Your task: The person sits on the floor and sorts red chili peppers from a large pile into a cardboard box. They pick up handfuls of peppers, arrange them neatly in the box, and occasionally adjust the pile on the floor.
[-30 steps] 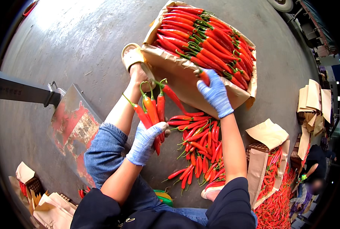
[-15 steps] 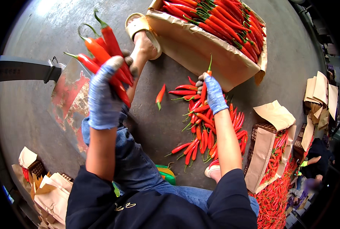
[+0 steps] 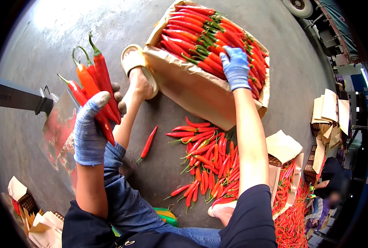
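My left hand (image 3: 94,128), in a blue knitted glove with grey fingertips, is closed around a bunch of several red chilli peppers (image 3: 94,87), their green stems pointing up. At the upper middle, my right hand (image 3: 236,68), gloved the same way, rests on the chillies in a paper-lined box (image 3: 192,87). Its fingers are mostly hidden against them, so I cannot see whether it grips one. Red chillies (image 3: 188,31) lie there in rows, with green stems gathered toward the middle. Below the box, a loose pile of chillies (image 3: 210,159) is on the floor.
One lone chilli (image 3: 147,144) lies left of the pile, near my sandalled foot (image 3: 140,82). A metal bar (image 3: 20,99) juts in at left. Paper-lined crates (image 3: 285,182) and a big chilli heap (image 3: 289,227) are at right, near another person (image 3: 332,173).
My right hand has moved from the floor pile, where it held a chilli, up and forward onto the box. My left hand keeps its bunch. The view has shifted.
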